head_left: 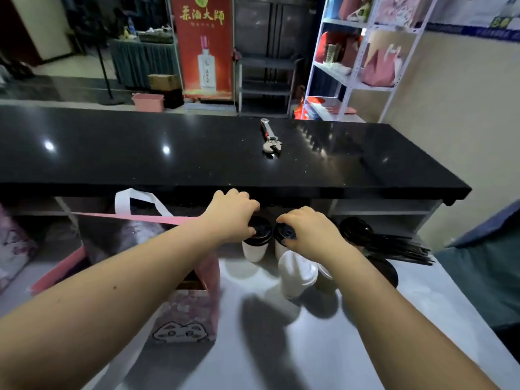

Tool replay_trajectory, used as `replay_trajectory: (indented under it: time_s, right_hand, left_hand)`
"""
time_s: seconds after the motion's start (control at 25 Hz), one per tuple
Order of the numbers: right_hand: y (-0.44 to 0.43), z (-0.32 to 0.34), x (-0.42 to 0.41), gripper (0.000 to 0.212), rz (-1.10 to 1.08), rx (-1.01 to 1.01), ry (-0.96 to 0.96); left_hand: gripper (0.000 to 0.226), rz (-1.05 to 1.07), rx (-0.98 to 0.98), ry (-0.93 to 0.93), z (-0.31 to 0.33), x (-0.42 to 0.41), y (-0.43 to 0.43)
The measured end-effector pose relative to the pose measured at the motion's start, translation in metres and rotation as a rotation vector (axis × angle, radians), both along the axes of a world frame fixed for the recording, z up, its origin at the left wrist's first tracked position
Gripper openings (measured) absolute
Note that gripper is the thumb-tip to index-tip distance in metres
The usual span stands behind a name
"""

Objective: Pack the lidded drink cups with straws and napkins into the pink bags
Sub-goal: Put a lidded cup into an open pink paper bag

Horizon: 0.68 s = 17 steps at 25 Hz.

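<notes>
left fingers (249,202): curled down over the black lid (260,225) of the left cup (253,250), clamped on the rim from above; left hand (232,215) on top.
right fingers (292,218): curled over the lid of the right cup (283,235), pinching the rim; right hand (309,229) hiding most of it.
cups: both upright at the far edge of the steel worktop (323,347), just beside each other, under the black counter (168,153) overhang.
step: likely gripping two lidded cups for the lift into a bag; possibly pressing lids home, cannot tell.
next move: lift both straight up, carry left, lower upright into the pink bag (194,313); mouth open, near-left of the cups, left forearm crossing over it.
in the way: white-lidded cup (297,274) just near of the right cup, under the right wrist, easy to knock; white bag handle (126,197) standing up far left.
straws: black straws (402,251) bundled to the right, spare black lids (354,229) stacked beside; not yet picked.
napkins: none seen.
other: adjustable wrench (270,139) on the counter, well apart.
</notes>
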State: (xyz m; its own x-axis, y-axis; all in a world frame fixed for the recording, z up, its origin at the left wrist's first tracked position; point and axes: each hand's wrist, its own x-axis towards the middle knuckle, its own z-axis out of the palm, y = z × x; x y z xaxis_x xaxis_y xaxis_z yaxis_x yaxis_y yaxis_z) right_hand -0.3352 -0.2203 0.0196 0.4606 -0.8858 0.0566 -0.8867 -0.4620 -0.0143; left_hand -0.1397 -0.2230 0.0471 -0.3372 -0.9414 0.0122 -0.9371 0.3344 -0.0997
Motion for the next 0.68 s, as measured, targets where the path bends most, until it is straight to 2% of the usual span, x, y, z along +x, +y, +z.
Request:
replay_trajectory:
  time_s: [0.12,0.28,0.44,0.56,0.68]
  right_hand:
    - [-0.029,-0.024,0.027,0.055,0.099,0.053,0.121]
    - [-0.063,-0.053,0.059,0.080,0.197,0.069,0.329]
    - [-0.070,-0.073,0.072,0.074,0.195,0.115,0.331]
    - [-0.062,-0.079,0.073,0.075,0.271,0.023,0.349]
    - [-0.053,-0.062,0.070,0.081,0.347,-0.125,0.263]
  left_hand:
    - [0.052,0.068,0.012,-0.017,0.002,0.011,-0.005]
    - [0.052,0.159,0.015,0.008,0.005,0.024,-0.007]
    - [0.053,0.192,-0.014,0.032,0.010,0.030,-0.002]
    - [0.052,0.206,-0.043,0.075,0.016,0.035,0.006]
    - [0.053,0.200,-0.079,0.119,0.022,0.046,0.019]
